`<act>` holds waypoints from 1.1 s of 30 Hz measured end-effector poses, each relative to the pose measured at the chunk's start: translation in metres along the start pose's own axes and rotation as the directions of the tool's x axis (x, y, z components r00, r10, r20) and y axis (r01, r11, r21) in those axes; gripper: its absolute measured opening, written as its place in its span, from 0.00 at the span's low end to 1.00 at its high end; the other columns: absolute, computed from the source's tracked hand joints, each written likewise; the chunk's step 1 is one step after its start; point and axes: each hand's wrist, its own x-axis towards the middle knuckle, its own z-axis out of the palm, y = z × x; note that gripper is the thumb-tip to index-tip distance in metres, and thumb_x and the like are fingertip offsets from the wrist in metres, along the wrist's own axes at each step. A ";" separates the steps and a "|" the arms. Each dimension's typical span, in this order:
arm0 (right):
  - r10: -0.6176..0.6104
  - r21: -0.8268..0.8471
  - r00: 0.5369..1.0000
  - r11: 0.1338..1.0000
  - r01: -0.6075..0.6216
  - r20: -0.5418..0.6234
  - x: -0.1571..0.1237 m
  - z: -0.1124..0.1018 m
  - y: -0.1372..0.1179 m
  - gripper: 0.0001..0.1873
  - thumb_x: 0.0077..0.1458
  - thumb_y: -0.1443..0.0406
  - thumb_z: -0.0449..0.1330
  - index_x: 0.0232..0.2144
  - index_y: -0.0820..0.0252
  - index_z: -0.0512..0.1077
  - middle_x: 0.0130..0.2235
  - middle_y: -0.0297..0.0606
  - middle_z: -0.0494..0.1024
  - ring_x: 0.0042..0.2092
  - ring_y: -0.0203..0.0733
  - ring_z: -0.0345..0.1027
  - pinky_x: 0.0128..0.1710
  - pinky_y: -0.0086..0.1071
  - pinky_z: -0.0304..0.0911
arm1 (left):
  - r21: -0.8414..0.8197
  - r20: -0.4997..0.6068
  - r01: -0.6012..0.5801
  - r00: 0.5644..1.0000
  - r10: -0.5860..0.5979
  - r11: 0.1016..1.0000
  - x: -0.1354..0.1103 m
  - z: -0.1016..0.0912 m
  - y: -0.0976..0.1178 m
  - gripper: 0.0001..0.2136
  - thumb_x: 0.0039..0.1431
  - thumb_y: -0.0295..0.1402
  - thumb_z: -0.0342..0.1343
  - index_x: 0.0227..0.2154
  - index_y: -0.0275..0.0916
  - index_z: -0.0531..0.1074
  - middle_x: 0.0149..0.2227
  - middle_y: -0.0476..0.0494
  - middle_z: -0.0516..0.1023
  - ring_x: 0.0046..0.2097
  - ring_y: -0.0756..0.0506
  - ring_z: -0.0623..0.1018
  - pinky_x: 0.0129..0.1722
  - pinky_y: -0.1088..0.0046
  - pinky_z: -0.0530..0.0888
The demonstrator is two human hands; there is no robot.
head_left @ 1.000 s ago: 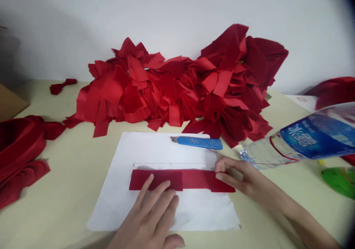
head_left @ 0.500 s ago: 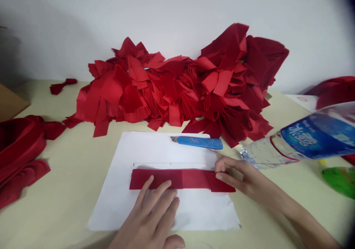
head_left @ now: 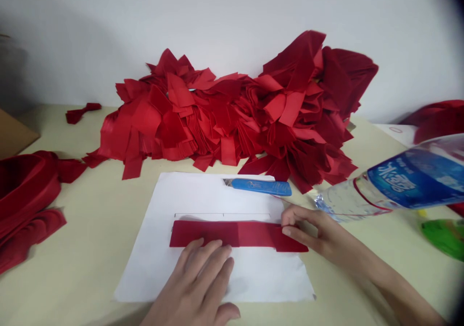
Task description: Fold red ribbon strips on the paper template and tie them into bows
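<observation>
A flat red ribbon strip (head_left: 255, 234), folded over itself in layers, lies across a white paper sheet (head_left: 145, 268) below a drawn, marked line. My left hand (head_left: 203, 282) rests with its fingers extended, fingertips on the strip's lower edge. At the strip's right end, the thumb and forefinger of my right hand (head_left: 311, 229) come together in a pinch on the ribbon. A thin red thread runs behind that hand toward the bottle. Above the strip, a blue utility knife (head_left: 261, 186) lies on the paper's top edge with its blade to the left.
A large heap of red ribbon pieces (head_left: 224, 118) stands against the wall. More red ribbon (head_left: 29, 195) lies at left, beside a cardboard box (head_left: 14, 135). At right, a plastic bottle with a blue label (head_left: 413, 178) lies near a green object (head_left: 444, 236).
The fingers of my left hand have drawn slightly down and curled a little at the strip's lower edge. My right hand stays where it was.
</observation>
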 end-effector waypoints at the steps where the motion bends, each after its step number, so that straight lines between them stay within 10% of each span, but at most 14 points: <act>1: -0.001 0.003 1.000 1.000 0.001 0.001 0.000 0.000 0.000 0.13 0.60 0.55 0.51 0.29 0.56 0.63 0.31 0.33 0.66 0.33 0.38 0.60 0.33 0.32 0.57 | 0.012 -0.001 0.009 1.000 -0.009 1.000 0.000 0.001 0.000 0.16 0.63 0.40 0.48 0.44 0.35 0.73 0.46 0.46 0.78 0.49 0.42 0.73 0.47 0.63 0.69; 24: 0.010 0.017 1.000 1.000 -0.010 -0.004 0.002 0.000 -0.001 0.13 0.60 0.56 0.51 0.29 0.56 0.63 0.30 0.33 0.66 0.32 0.37 0.59 0.32 0.31 0.57 | 0.132 0.055 0.116 0.991 -0.125 0.984 -0.002 0.010 0.000 0.25 0.61 0.49 0.46 0.50 0.33 0.69 0.52 0.38 0.73 0.53 0.38 0.69 0.55 0.56 0.56; 33: -0.112 0.217 0.964 0.962 0.166 -0.242 -0.006 -0.017 -0.023 0.09 0.58 0.58 0.55 0.30 0.55 0.66 0.34 0.35 0.71 0.37 0.40 0.66 0.35 0.31 0.60 | 0.119 0.041 0.132 0.990 -0.137 0.984 -0.003 0.009 0.000 0.23 0.62 0.47 0.46 0.51 0.35 0.68 0.52 0.40 0.73 0.53 0.39 0.69 0.56 0.57 0.56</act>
